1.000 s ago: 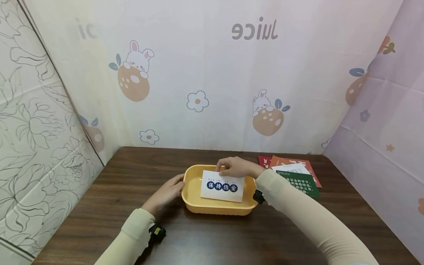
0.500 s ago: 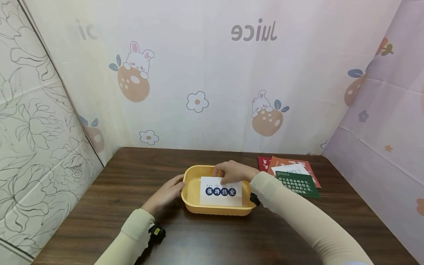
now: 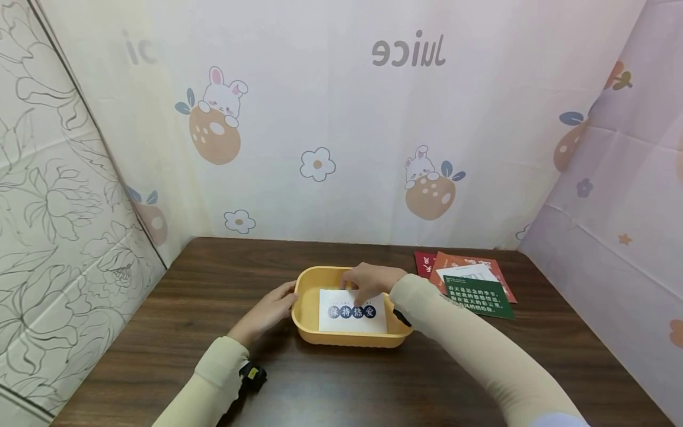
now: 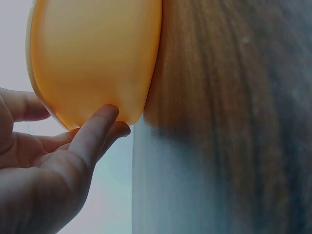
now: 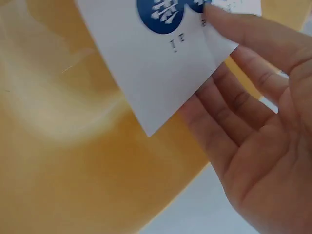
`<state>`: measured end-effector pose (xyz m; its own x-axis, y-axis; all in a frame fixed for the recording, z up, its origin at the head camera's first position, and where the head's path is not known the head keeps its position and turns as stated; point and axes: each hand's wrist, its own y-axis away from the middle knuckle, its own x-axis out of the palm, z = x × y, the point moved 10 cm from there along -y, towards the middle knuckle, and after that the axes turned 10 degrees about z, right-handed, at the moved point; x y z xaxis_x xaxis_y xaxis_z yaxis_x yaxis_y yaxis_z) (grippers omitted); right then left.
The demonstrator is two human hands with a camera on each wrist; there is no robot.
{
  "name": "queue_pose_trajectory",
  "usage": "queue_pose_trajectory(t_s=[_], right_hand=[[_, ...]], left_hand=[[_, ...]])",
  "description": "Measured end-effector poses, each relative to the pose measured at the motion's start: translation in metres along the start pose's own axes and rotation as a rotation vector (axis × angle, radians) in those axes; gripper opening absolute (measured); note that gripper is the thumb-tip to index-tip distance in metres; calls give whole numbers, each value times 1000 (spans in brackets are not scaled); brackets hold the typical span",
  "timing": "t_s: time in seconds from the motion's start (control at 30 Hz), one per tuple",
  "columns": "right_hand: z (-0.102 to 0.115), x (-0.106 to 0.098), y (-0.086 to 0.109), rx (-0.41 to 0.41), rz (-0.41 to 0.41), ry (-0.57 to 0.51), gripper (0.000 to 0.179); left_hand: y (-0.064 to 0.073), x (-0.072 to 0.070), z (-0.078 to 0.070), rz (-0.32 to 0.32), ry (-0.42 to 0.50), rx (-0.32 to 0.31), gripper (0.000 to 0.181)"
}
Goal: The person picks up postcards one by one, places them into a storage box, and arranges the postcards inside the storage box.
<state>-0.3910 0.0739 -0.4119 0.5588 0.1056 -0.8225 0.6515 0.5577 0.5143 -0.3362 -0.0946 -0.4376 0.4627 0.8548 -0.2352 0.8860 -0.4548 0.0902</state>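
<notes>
A yellow plastic basin (image 3: 352, 339) stands on the table, and a white card (image 3: 328, 325) with blue round characters lies low inside it. My right hand (image 3: 373, 281) reaches over the basin's far side and pinches the card's far edge. In the right wrist view the thumb lies on the printed face of the card (image 5: 146, 87) and the fingers (image 5: 214, 105) are underneath. At the basin's left end my left hand (image 3: 267, 311) holds the rim. The left wrist view has its fingers (image 4: 95, 131) against the outer wall of the basin (image 4: 97, 63).
Several cards lie overlapping at the back right of the brown wood table (image 3: 240, 267): a green card (image 3: 482, 295) on top, a white one (image 3: 472, 271), an orange card (image 3: 498, 270) and a red card (image 3: 424, 263). A patterned curtain (image 3: 320, 118) hangs behind the table.
My right hand has lowered the white card deeper into the basin and shifted slightly left with it. The card now lies flatter. My left hand stays on the rim.
</notes>
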Motion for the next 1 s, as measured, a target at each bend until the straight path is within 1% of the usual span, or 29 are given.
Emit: queue_pose_trajectory(t_s=[0.23,0.47,0.7,0.87,1.0], right_hand=[[-3,12,-11,35,35,52,33],[-2,12,-13,57,12,113,33],[0,11,-11,68,24,138,32],[-5,9,-3,95,54,106,35],[-7,3,6,101,64,53,40]], left_hand=[[3,0,1,-18,-16,-20,48],[3,-3,1,-33,-23,-27,48],[1,0,-3,0,11,18,47],[1,0,-3,-11,2,10,47],[2,-1,-3,-17,1,6,47]])
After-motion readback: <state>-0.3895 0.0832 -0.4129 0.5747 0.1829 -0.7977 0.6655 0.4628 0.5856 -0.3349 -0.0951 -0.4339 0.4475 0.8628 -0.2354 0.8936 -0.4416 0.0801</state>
